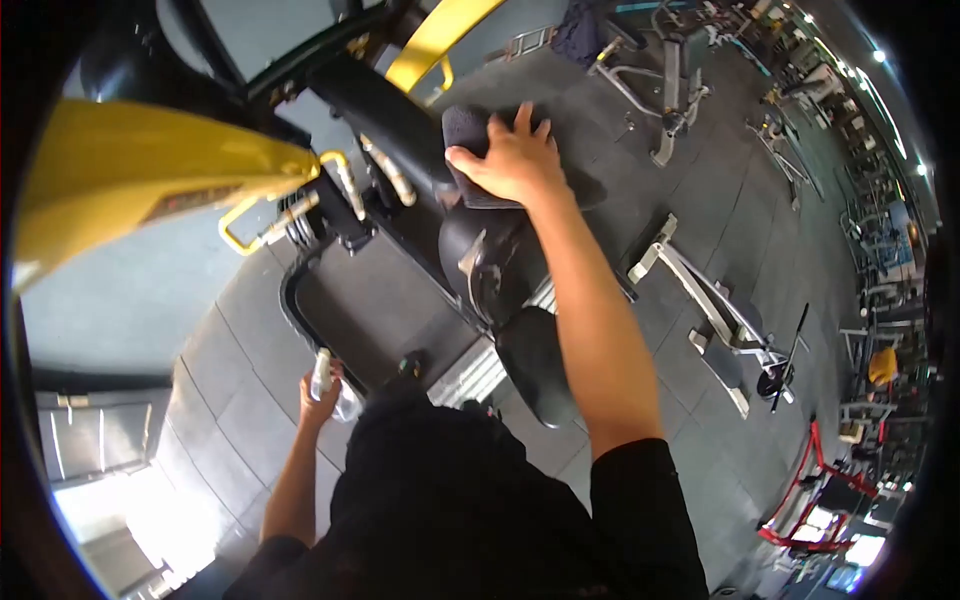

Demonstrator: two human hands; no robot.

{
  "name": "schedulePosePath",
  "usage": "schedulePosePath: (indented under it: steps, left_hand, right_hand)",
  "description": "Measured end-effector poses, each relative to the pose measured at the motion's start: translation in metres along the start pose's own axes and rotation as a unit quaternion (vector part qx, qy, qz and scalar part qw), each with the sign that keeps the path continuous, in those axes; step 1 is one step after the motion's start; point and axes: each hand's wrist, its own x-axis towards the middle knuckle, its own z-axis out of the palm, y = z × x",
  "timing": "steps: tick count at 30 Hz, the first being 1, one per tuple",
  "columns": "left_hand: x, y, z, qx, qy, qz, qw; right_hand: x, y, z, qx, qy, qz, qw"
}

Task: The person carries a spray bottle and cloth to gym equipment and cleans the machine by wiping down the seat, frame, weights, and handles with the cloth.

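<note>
My right hand (515, 165) lies with its fingers spread on a dark grey cloth (466, 128), which rests against a black padded part of a gym machine. My left hand (318, 398) is low at the left, its fingers wrapped round a clear spray bottle (321, 376) with a white top. Under my right forearm are the machine's rounded black pads (535, 365). The black backrest pad (375, 115) stretches up and left from the cloth.
Yellow machine arms (150, 165) fill the upper left. A black footplate (375, 300) lies between my hands. Right of me stand a silver bench frame (710, 310), another bench (675, 90) and a red frame (805, 480). A dark cloth (580, 35) hangs at the top.
</note>
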Motion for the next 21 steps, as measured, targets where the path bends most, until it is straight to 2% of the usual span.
schedulePosePath:
  steps: [1, 2, 3, 4, 5, 8, 10, 12, 14, 15, 17, 18, 19, 20, 21]
  left_hand:
    - [0.01, 0.0, -0.001, 0.019, -0.007, 0.012, 1.0]
    - [0.021, 0.01, 0.002, 0.039, -0.012, 0.024, 0.999]
    - [0.032, 0.006, 0.003, -0.016, -0.008, 0.011, 1.0]
    - [0.044, -0.004, 0.006, -0.071, -0.01, -0.005, 0.997]
    - [0.055, -0.007, 0.004, -0.065, -0.028, -0.007, 0.997]
    - [0.094, -0.007, 0.003, -0.08, -0.1, -0.042, 0.991]
    - [0.123, -0.006, 0.006, -0.033, -0.147, -0.028, 0.988]
    - [0.146, -0.003, 0.01, -0.008, -0.193, -0.007, 0.981]
    - [0.169, 0.011, 0.013, 0.024, -0.246, 0.006, 0.969]
    - [0.183, 0.021, 0.007, 0.143, -0.303, 0.005, 0.942]
    - [0.205, -0.032, 0.002, 0.138, -0.26, 0.25, 0.923]
    - [0.214, -0.037, 0.003, 0.192, -0.294, 0.25, 0.902]
    - [0.222, -0.038, 0.006, 0.245, -0.328, 0.254, 0.876]
    - [0.23, -0.041, 0.009, 0.294, -0.362, 0.26, 0.846]
    - [0.23, -0.043, 0.006, 0.216, -0.396, 0.135, 0.882]
  right_hand:
    - [0.012, -0.009, -0.005, 0.004, -0.105, 0.048, 0.993]
    - [0.014, -0.015, 0.007, 0.036, -0.077, 0.05, 0.995]
    - [0.006, -0.028, 0.013, -0.018, -0.011, 0.052, 0.998]
    - [-0.01, -0.036, 0.026, -0.066, 0.125, 0.023, 0.99]
    - [-0.031, -0.047, 0.025, -0.067, 0.22, -0.011, 0.973]
    - [-0.096, -0.071, 0.036, -0.064, 0.218, -0.122, 0.966]
    - [-0.083, -0.059, 0.029, 0.022, 0.204, -0.106, 0.973]
    - [-0.048, -0.046, 0.004, 0.091, 0.158, 0.034, 0.983]
    - [-0.058, -0.063, 0.015, -0.032, 0.184, 0.066, 0.98]
    - [-0.079, -0.072, 0.025, -0.012, 0.207, 0.066, 0.976]
    - [-0.114, -0.093, 0.061, -0.017, 0.283, 0.07, 0.957]
    - [-0.132, -0.098, 0.094, -0.041, 0.327, 0.074, 0.941]
    - [-0.141, -0.095, 0.131, -0.013, 0.428, 0.113, 0.896]
    - [-0.151, -0.095, 0.169, 0.074, 0.47, 0.204, 0.856]
    - [-0.161, -0.096, 0.207, 0.165, 0.514, 0.281, 0.793]
